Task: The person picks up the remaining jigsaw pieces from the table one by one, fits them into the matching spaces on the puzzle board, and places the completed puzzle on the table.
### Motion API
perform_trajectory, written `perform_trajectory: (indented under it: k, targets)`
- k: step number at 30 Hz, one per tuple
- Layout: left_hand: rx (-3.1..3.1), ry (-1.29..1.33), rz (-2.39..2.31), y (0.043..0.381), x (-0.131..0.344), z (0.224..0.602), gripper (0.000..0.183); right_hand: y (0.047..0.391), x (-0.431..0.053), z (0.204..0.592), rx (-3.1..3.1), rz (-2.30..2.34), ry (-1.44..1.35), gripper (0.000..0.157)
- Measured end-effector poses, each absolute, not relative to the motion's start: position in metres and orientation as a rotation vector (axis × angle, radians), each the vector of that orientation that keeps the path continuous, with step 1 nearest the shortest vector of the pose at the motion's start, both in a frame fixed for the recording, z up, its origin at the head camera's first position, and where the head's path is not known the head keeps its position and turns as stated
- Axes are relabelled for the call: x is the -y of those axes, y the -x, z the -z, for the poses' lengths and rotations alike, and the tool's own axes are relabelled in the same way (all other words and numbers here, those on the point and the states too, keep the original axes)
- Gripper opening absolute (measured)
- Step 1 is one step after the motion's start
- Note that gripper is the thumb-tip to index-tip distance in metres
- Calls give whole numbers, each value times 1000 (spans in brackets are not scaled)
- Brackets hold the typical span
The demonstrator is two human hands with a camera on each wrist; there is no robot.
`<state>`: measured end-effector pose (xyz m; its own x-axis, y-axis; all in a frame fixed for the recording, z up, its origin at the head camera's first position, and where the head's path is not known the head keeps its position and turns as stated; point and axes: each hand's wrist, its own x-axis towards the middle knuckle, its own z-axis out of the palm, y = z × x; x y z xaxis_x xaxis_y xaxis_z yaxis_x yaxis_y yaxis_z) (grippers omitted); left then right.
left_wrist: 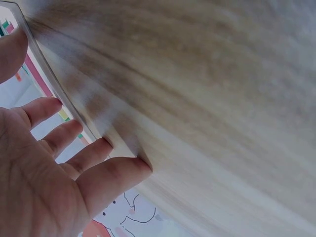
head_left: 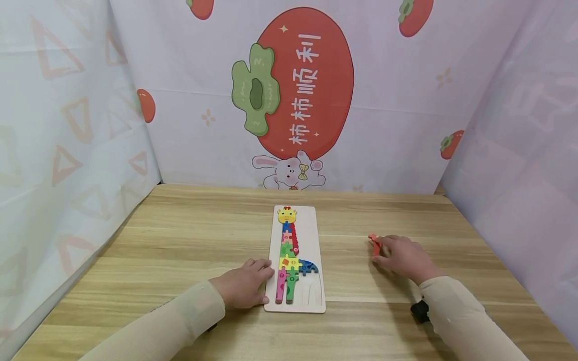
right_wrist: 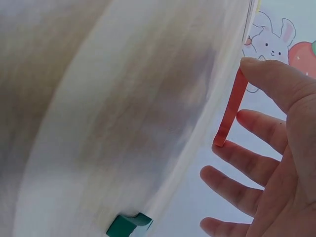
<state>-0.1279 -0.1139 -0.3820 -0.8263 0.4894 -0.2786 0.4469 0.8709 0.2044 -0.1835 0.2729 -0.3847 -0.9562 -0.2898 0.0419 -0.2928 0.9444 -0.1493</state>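
Observation:
A pale wooden puzzle board [head_left: 309, 230] lies lengthwise on the table, carrying a giraffe made of coloured, numbered jigsaw pieces. Its lower right part shows bare recess outlines beneath a blue piece [head_left: 308, 267]. My left hand [head_left: 244, 283] rests at the board's left edge, its fingers loosely spread and touching the rim. To the right of the board, my right hand [head_left: 404, 255] pinches a red puzzle piece [head_left: 376, 246] between thumb and fingertips. In the right wrist view that red piece [right_wrist: 230, 111] appears edge-on, spanning from the thumb to the fingers.
A green puzzle piece [right_wrist: 123, 225] lies on the table near the right hand in the right wrist view; I cannot make it out in the head view. Printed cloth [head_left: 194, 150] stands behind the wood-grain table [head_left: 194, 215] and along both sides.

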Motion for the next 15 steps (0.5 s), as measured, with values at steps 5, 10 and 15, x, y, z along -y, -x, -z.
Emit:
perform_trajectory:
  k: [5, 10, 15]
  targets:
    - [-2719, -702, -190, 128, 114, 383, 65, 182, -269, 382, 3076, -256, -461, 56]
    - [-2720, -711, -187, 128, 114, 383, 65, 180, -265, 379, 3065, -260, -468, 55]
    - [-2721, -712, -184, 128, 114, 383, 65, 178, -261, 377, 3050, -275, -482, 55]
